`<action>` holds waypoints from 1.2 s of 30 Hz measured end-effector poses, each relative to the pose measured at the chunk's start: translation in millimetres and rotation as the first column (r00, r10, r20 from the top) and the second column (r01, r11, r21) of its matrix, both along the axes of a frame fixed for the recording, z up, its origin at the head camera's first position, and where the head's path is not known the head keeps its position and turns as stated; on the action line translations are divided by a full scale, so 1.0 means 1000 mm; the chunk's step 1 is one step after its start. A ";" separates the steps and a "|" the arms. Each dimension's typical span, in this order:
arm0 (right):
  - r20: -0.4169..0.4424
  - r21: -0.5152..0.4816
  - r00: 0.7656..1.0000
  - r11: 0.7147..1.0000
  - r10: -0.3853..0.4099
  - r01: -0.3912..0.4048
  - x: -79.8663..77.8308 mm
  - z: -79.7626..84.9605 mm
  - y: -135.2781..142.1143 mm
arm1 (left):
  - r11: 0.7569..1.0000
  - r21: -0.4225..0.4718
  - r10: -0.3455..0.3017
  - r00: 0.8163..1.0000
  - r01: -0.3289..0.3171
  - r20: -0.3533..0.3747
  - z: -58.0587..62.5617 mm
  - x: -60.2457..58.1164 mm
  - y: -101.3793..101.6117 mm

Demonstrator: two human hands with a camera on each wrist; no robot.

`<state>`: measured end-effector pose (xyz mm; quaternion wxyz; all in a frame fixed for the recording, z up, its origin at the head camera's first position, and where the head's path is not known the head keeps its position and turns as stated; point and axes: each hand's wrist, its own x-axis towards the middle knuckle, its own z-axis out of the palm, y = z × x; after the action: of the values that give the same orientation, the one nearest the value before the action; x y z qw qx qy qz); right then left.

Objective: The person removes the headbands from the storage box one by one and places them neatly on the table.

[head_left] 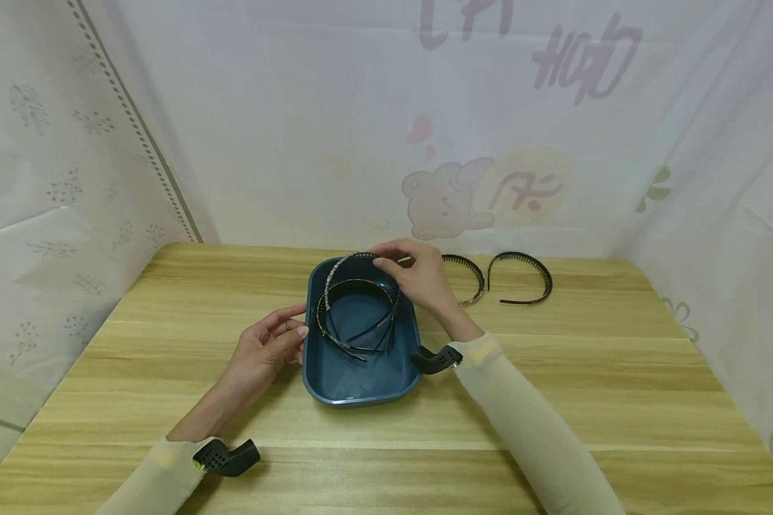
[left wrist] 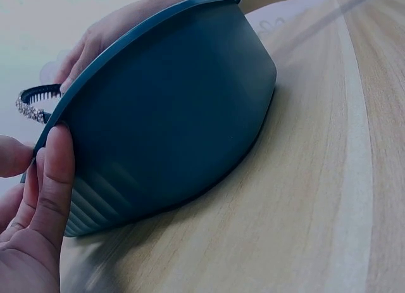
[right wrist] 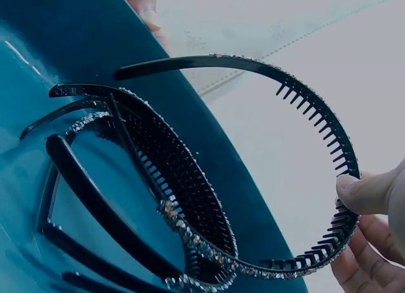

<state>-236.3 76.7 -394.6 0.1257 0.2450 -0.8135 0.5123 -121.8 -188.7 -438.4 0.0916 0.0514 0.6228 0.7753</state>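
Note:
A blue tray (head_left: pixel 362 402) stands on the table with several black toothed headbands (right wrist: pixel 209 192), trimmed with glitter, lying in a pile inside. My left hand (head_left: pixel 264 352) pinches the tray's left rim between thumb and fingers, and the left wrist view shows its fingertips against the outer wall. Over the far end of the tray, my right hand (head_left: pixel 420 275) holds one more glittery headband (right wrist: pixel 347 141) between thumb and fingers at its toothed curve. That headband is tilted above the pile, and one of its arms overlaps the others in the right wrist view.
Right of the tray lie two more headbands on the wooden table (head_left: pixel 554 400): a glittery one (head_left: pixel 478 270), partly behind my right hand, and a plain black one (head_left: pixel 546 275) farther right. A printed cloth (head_left: pixel 283 143) hangs behind the table's back edge.

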 end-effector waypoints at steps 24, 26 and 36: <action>0.084 -0.105 0.992 0.989 -0.093 0.102 0.023 0.034 0.057 | 1.000 -0.001 -0.003 1.000 0.003 0.005 0.001 0.000 0.000; 0.096 -0.116 0.990 0.986 -0.106 0.117 0.029 0.042 0.061 | 1.000 -0.001 -0.005 1.000 0.005 0.004 0.001 0.000 0.000; 0.092 -0.129 0.976 0.970 -0.197 0.208 0.031 0.050 0.093 | 1.000 -0.004 -0.001 1.000 0.001 0.002 0.002 0.001 0.001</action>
<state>-205.8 169.4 -344.3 0.1619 0.1312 -0.8013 0.5608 -121.1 -187.6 -436.5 0.0927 0.0506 0.6241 0.7742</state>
